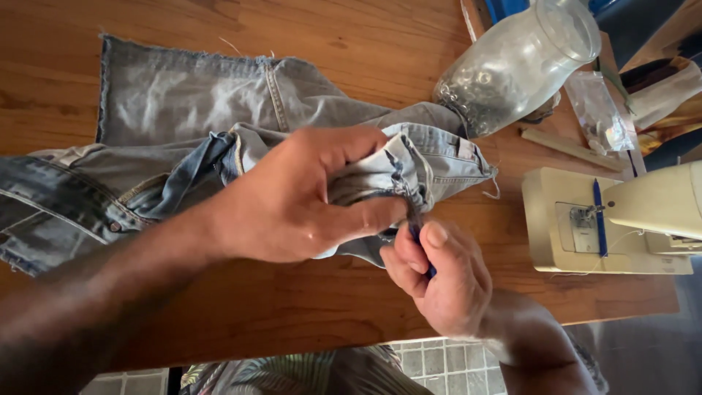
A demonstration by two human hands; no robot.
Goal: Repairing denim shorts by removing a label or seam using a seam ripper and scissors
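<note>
Two hands | left hand [292,197] clenched on jeans [183,124] fold | right hand [439,274] pinching small blue tool [417,235]

- Wooden surface [351,44] stretches across the whole shot, warm brown grain.
- Clear glass jar [515,62] sits top right, small bits piled at its bottom.
- Small clear plastic bag [598,113] lies just beside the jar.
- Cream sewing machine [621,219] stands at the right edge.
- Tiled floor [439,362] shows below.
</note>
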